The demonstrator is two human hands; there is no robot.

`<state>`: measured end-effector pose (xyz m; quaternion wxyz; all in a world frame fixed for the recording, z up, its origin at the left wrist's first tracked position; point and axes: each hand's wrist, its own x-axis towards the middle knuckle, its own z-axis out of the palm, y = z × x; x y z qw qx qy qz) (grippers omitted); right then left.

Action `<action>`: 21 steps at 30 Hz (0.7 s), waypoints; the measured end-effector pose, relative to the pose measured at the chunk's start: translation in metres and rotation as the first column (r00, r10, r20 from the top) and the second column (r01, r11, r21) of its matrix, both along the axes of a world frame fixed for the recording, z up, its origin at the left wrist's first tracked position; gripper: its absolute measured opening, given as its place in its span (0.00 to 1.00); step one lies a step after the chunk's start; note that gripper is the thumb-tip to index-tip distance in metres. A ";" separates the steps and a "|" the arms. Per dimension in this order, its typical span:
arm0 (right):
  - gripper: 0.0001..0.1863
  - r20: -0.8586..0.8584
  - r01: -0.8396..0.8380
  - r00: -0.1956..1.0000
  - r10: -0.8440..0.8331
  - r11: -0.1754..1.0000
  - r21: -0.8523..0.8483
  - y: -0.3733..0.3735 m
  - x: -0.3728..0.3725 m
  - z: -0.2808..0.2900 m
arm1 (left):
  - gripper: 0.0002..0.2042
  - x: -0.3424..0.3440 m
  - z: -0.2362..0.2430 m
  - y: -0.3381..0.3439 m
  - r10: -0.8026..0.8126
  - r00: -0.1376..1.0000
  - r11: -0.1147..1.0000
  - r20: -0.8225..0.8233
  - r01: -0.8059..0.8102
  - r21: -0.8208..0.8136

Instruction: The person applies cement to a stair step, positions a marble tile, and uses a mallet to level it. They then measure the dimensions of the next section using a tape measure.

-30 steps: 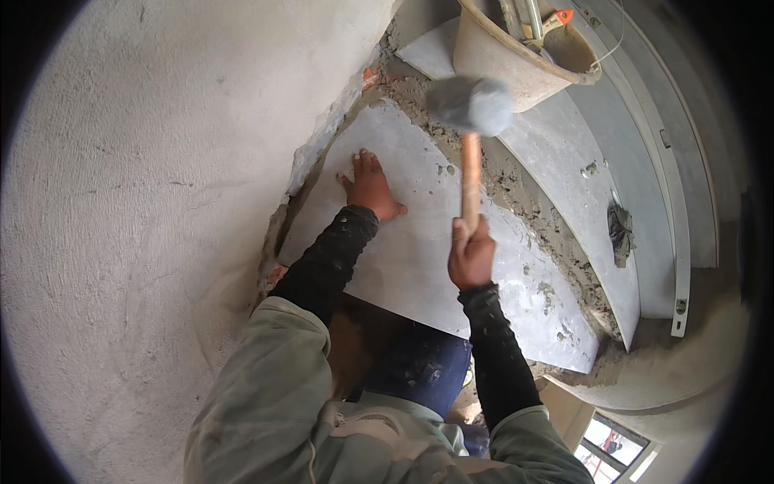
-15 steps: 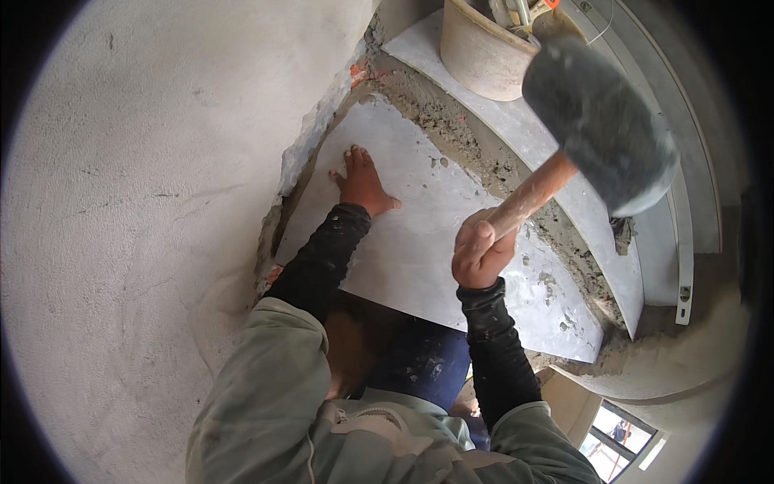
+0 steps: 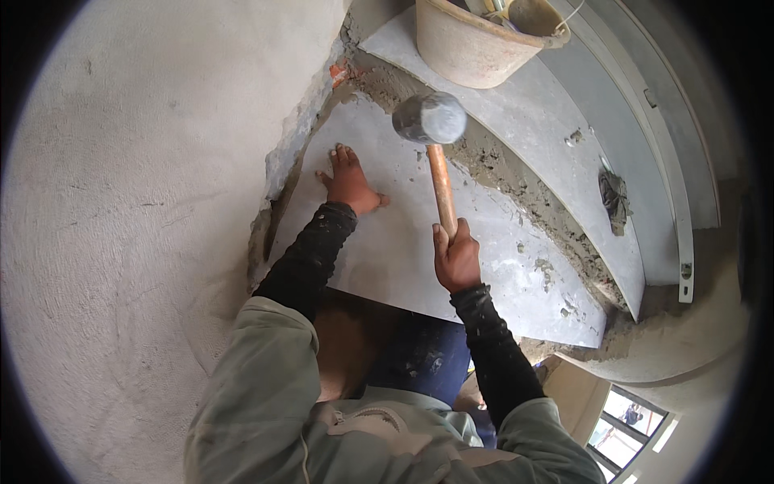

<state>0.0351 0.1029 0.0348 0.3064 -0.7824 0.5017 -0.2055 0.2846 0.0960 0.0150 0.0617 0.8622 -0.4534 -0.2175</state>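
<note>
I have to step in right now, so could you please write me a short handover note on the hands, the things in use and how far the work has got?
Left hand: flat, palm down on the grey tile, near its far left corner by the rough wall.
Right hand: closed around the wooden handle of the rubber mallet; its head is over the tile's far edge.
Things: the tile lies on the step, with a strip of mortar along its far side. A bucket stands on the next slab up.
Done: the tile is laid in place.
Left: whether it is fully bedded cannot be told; probably more tapping.
</note>
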 end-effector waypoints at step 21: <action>0.16 0.459 0.155 0.883 -0.097 0.984 -0.089 0.091 -0.093 0.110 | 0.54 -0.162 -0.025 0.056 -0.206 0.933 0.972 0.295 0.230 -0.046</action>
